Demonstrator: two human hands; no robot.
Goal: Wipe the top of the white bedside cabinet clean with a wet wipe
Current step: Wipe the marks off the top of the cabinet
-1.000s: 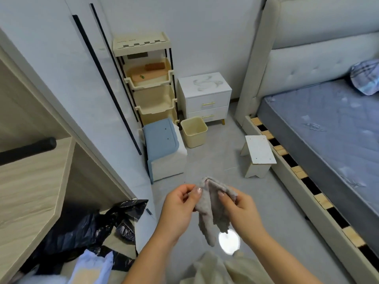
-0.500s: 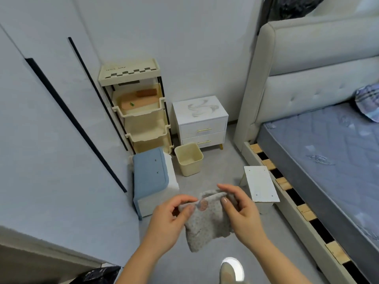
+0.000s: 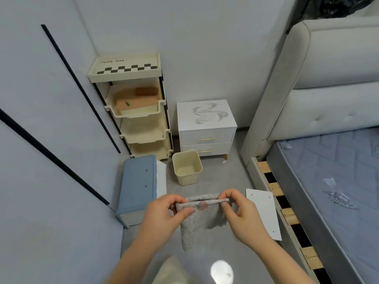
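Hands, left point(image 3: 164, 214) and right point(image 3: 242, 214), pinch a grey wipe point(image 3: 202, 220) stretched between them; smeared white bedside cabinet point(image 3: 205, 117) at 12 o'clock.

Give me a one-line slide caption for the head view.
Both hands, left hand and right hand, stretch a grey wipe apart, facing the smudged white bedside cabinet.

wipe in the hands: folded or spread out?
Folded. The wipe is doubled over along its top edge, pinched there by the left hand and right hand, the rest hanging.
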